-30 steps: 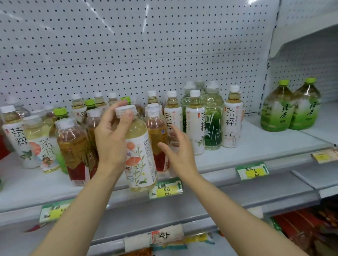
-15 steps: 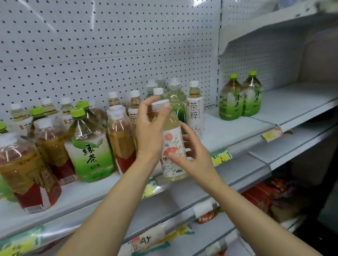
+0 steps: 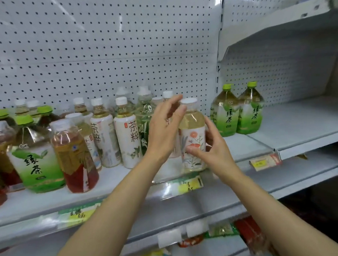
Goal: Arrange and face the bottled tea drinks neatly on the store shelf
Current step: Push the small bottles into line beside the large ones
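At shelf front — right hand grip pinches flower-label bottle | left hand grip loose, fingertips at neck

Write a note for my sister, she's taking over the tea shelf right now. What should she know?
Left hand: open, fingertips near the cap of the flower-label bottle.
Right hand: grips that bottle's lower label.
The bottle stands upright at the shelf front, flowers facing out.
Done: white-label bottles beside it face forward.
Left: the mixed green-cap and red-label bottles further left look jumbled; straighten them.
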Motion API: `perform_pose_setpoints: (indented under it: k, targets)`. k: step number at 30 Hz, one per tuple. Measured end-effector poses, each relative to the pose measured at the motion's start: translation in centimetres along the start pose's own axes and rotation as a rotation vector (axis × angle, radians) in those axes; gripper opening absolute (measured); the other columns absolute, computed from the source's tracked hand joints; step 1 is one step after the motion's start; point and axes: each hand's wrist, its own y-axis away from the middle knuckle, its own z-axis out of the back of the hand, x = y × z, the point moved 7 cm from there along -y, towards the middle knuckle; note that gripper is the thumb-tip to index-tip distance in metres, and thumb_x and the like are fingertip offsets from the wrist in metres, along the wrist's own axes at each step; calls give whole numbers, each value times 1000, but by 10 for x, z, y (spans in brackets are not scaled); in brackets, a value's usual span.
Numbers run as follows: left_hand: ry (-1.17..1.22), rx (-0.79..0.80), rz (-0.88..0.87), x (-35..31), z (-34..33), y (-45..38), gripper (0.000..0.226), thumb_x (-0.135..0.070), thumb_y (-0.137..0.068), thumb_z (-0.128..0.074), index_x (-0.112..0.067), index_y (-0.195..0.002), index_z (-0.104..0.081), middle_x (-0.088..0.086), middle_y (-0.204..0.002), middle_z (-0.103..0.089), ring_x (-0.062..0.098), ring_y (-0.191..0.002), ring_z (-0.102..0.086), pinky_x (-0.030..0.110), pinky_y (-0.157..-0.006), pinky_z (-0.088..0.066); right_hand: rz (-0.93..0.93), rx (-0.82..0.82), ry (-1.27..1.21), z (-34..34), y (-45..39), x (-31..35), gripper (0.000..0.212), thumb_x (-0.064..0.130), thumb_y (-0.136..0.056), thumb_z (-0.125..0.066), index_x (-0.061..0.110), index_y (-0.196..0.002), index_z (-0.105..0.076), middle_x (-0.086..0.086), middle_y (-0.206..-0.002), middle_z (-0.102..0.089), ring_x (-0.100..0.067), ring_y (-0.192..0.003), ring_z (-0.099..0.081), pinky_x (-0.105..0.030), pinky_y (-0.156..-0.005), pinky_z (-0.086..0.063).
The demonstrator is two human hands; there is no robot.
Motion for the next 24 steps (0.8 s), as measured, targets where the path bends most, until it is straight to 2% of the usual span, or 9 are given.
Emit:
perform_pose_setpoints:
  k: [2, 5, 7, 9, 11, 15, 18, 21, 24]
  targets:
    - [-167, -39, -60, 4, -1, -3, 37, -34, -99, -56, -22, -134, -60, -8, -125, -61, 1, -115, -54, 23, -101, -42, -7, -8, 4, 24, -16, -16, 92, 8, -74, -84, 49, -141, -35, 2, -127, -63, -11, -109, -65, -32, -90, -56]
    - [-443, -24, -81, 18, -8, -2, 45, -38, -100, -55, -21, -141, -53, -4, -134, -56, 9, -124, -49, 25, -105, -37, -20, 10, 14, 47, -41, -36, 97, 9, -74, -84, 41, -149, -31, 1, -138, -57, -9, -116, -61, -37, -96, -55]
    - [-591, 0, -84, 25, -15, -2, 49, -40, -99, -55, -20, -143, -50, -1, -138, -53, 15, -128, -45, 23, -106, -31, -25, 15, -2, 55, -56, -44, 97, 5, -75, -82, 46, -146, -29, 2, -140, -54, -2, -113, -61, -25, -85, -57]
    - [-717, 3, -90, 27, -19, -5, 52, -38, -97, -59, -18, -144, -48, 2, -140, -51, 18, -129, -42, 22, -105, -28, -47, 25, -18, 60, -68, -55, 100, 3, -76, -80, 48, -147, -26, 1, -141, -53, -6, -113, -61, -22, -77, -57]
    - [-829, 14, -104, 30, -22, -11, 58, -37, -94, -63, -16, -145, -46, 3, -142, -49, 21, -130, -42, 28, -108, -33, -67, 37, -26, 61, -79, -68, 101, 3, -76, -80, 44, -150, -25, -1, -141, -53, -15, -116, -60, -29, -80, -57]
    - [-1065, 39, -207, 32, -28, -24, 60, -35, -88, -71, -11, -140, -51, 9, -140, -49, 28, -125, -48, 40, -104, -45, -76, 67, -31, 56, -93, -84, 100, 4, -78, -78, 42, -152, -23, 0, -142, -51, -10, -116, -58, -36, -84, -57]
    - [-1163, 39, -255, 35, -28, -27, 61, -27, -78, -80, -10, -132, -57, 11, -137, -51, 30, -119, -52, 39, -96, -50, -88, 78, -21, 56, -98, -95, 98, 5, -78, -79, 45, -150, -25, 0, -142, -52, -17, -120, -57, -45, -90, -56]
    - [-1172, 62, -292, 39, -29, -25, 60, -22, -75, -81, -11, -130, -58, 12, -136, -49, 29, -113, -53, 38, -92, -50, -80, 88, -19, 55, -101, -101, 93, 5, -80, -77, 45, -147, -27, 0, -139, -54, -17, -118, -58, -31, -80, -55]
    - [-1124, 1, -393, 33, -23, -19, 56, -22, -80, -78, -10, -131, -59, 11, -136, -51, 27, -117, -51, 35, -98, -44, -88, 137, 0, 54, -105, -104, 94, 6, -82, -75, 44, -151, -24, 1, -137, -56, -21, -120, -58, -46, -88, -55]
